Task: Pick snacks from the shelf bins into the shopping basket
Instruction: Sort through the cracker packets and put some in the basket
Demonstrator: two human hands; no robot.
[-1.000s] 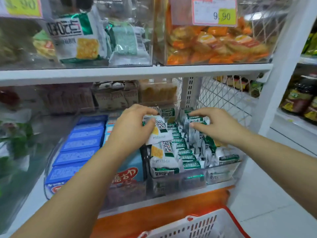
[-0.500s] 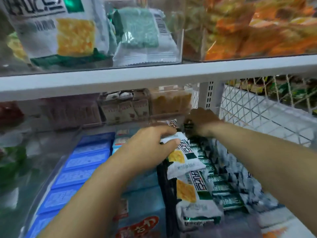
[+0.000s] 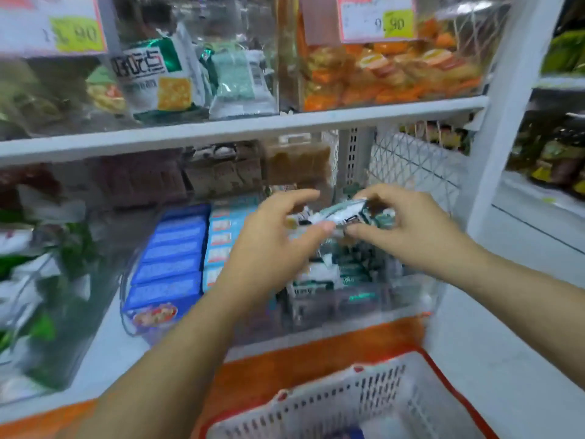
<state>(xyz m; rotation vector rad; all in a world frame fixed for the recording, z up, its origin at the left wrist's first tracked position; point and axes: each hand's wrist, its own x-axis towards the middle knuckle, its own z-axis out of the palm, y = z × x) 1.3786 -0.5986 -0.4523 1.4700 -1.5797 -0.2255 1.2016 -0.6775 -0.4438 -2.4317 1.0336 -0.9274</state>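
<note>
Head view, left hand: The left hand [image 3: 269, 248] holds the left end of a bunch of small white and green plastic snack packets [image 3: 342, 213]. Its thumb is under them. Its top fingers [image 3: 300, 198] look a bit lifted.
Head view, right hand: The right hand [image 3: 408, 229] holds the right end, with fingers [image 3: 376, 193] curled over the top and the thumb below.
Where the snacks are: The snack packets are up in the air between the fingers of both hands. Under the fingers is the clear plastic shelf bin [image 3: 411, 299], with more of the same packets inside.
Where they must go: The white plastic shopping basket with a red rim [image 3: 380, 394] is low down, well apart from the fingers.
Could go wrong, slip: The packets are smooth and there are a few at once. I think one could slide out from the middle, because the fingers only hold the ends.
Could go wrong, loose side: If the lifted left fingers do not close, that end may droop and spill.
Could go wrong, miss: A packet let go too soon would fall back in the bin or onto the white shelf edge [image 3: 316, 346], not in the basket.
Hard to see: The picture is blurry, so I cannot tell how many packets are held.
</note>
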